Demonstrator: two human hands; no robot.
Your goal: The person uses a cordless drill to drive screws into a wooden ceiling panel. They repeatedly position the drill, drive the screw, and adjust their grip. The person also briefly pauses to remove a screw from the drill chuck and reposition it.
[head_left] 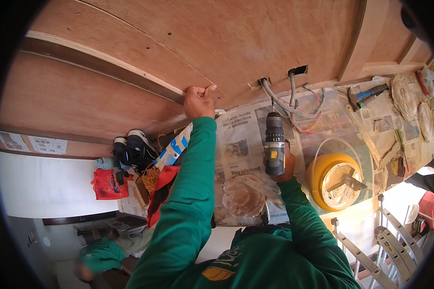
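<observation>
My left hand (200, 101) is raised against the plywood wall panel (217, 38), by the end of a long wooden strip (106, 58). Its fingers are curled in and the thumb points right; whatever they pinch, if anything, is too small or hidden to name. With my right hand (288, 164) I grip a black and grey cordless drill (275, 149). A thin bit sticks up from its chuck, just below grey cables (301, 111) that come out of two cut holes in the panel. The bit's tip appears close to these cables; contact I cannot tell.
Newspaper (236, 144) covers the worktop. A yellow bucket (318, 180) with a putty knife (348, 183) stands right of the drill, and a hammer (369, 95) lies farther right. Shoes (139, 148) and a red bag (108, 184) sit left. Below right is a ladder (395, 250); another person (101, 255) is lower left.
</observation>
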